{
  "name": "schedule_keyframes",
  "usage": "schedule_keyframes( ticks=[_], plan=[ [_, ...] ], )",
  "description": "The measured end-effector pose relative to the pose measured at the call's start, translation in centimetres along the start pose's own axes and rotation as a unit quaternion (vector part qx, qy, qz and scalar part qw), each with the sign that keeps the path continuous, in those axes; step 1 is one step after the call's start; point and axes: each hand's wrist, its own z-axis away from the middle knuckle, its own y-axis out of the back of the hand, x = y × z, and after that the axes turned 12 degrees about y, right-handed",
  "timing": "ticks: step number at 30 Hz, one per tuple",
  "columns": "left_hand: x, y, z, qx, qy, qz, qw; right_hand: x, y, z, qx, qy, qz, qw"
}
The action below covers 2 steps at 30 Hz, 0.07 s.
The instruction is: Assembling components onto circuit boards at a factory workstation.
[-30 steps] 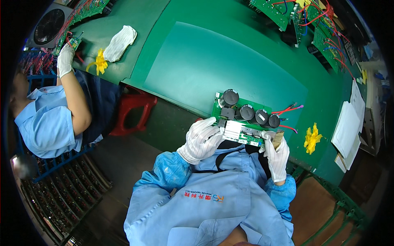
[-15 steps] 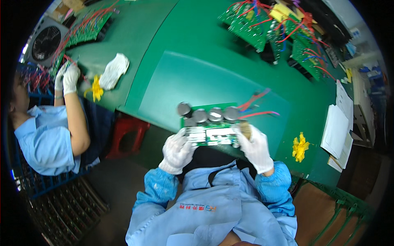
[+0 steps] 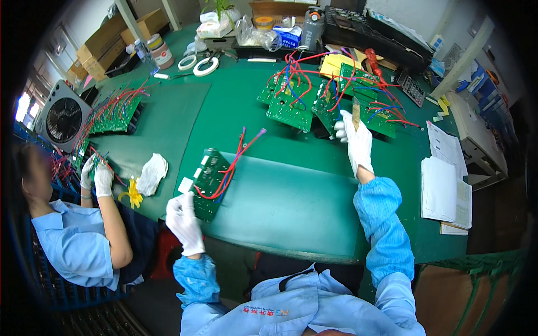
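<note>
A green circuit board (image 3: 209,178) with red and blue wires stands on the left part of the bench. My left hand (image 3: 185,223), in a white glove, is closed at its near left edge, beside a small white square piece (image 3: 185,185). The fingertips are partly hidden there. Farther off to the right, my gloved right hand (image 3: 357,147) grips a short tan tool (image 3: 356,113) with a thin tip, pointing away from me. What kind of tool it is I cannot make out. Just beyond that hand lie several wired green boards (image 3: 291,106).
At left a co-worker (image 3: 84,229) in white gloves handles wires near more boards (image 3: 115,115) and a fan (image 3: 61,119). A white cloth (image 3: 152,173) and yellow scrap (image 3: 132,193) lie between us. Papers (image 3: 440,187) sit at right, tape rolls (image 3: 205,66) and a calculator (image 3: 412,88) farther back.
The circuit board has moved from between both hands to the left and turned over, wires now on top. My right hand has left it and reached far forward with the tan tool.
</note>
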Motion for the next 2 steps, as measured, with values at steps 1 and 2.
schedule_keyframes(
  ticks=[1, 2],
  plan=[
    [-0.2, 0.4, -1.6, -0.028, 0.041, 0.013, 0.999, 1.1, -0.3, -1.4, 0.029, 0.013, 0.044, 0.999],
    [-1.2, 1.3, -2.9, -0.052, 0.132, 0.076, 0.987, 1.9, -0.8, -2.5, 0.024, -0.044, 0.037, 0.998]
  ],
)
